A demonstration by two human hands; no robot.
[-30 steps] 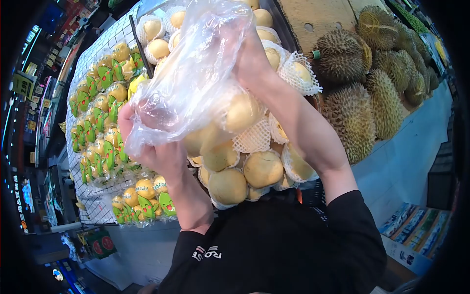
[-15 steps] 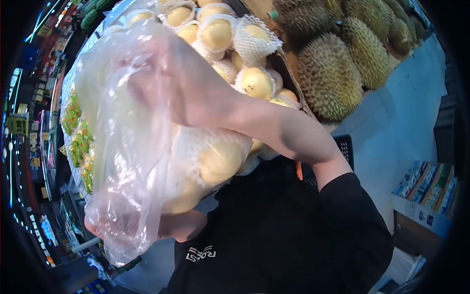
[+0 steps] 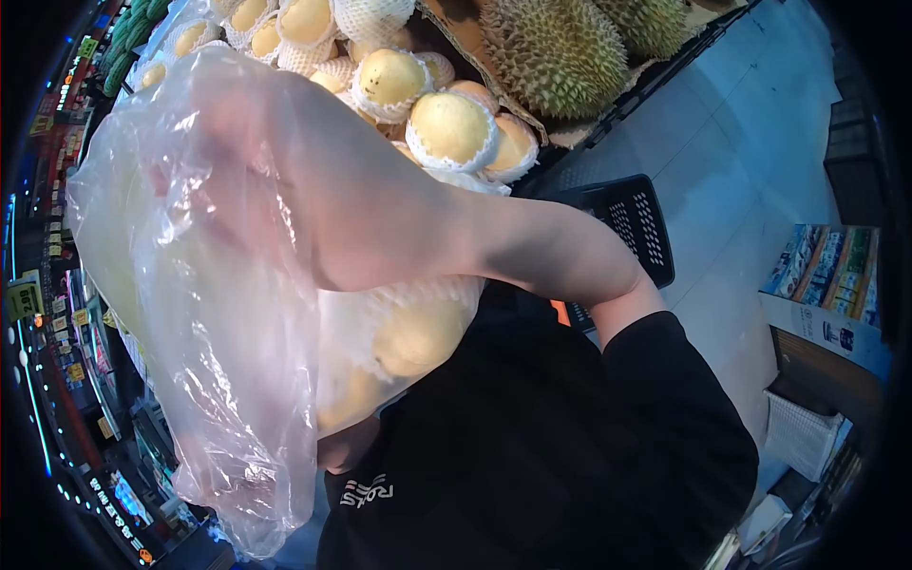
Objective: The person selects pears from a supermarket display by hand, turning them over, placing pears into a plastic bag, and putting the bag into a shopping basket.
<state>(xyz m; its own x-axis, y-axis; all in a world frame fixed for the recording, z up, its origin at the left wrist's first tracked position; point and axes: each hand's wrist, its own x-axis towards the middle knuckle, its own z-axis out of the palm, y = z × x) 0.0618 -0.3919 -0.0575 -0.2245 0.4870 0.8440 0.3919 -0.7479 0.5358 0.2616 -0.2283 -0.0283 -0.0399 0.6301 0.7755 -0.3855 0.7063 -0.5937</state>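
Observation:
A clear plastic bag (image 3: 218,294) stretches across the left of the view, with light glinting on its creases. Pale yellow fruit (image 3: 418,332) in white foam netting shows beside and through the plastic, below my right forearm. My right hand (image 3: 242,152) is covered by the upper part of the bag; its fingers are blurred through the film. At the lower end, my left hand (image 3: 237,465) is gripping the bunched plastic, mostly veiled by it. The left wrist emerges beneath the fruit, near my black shirt.
Several yellow fruits (image 3: 451,128) in foam nets are piled ahead. Spiky durians (image 3: 556,57) lie in a cardboard-lined crate beyond them. A black basket (image 3: 636,228) stands right of my arm. Boxed packets (image 3: 826,275) are at far right, and lit shelves line the left.
The view has turned, so the fruit pile and durians sit higher and further left. The bag and my right hand appear further left, and the lower end of the bag hangs lower.

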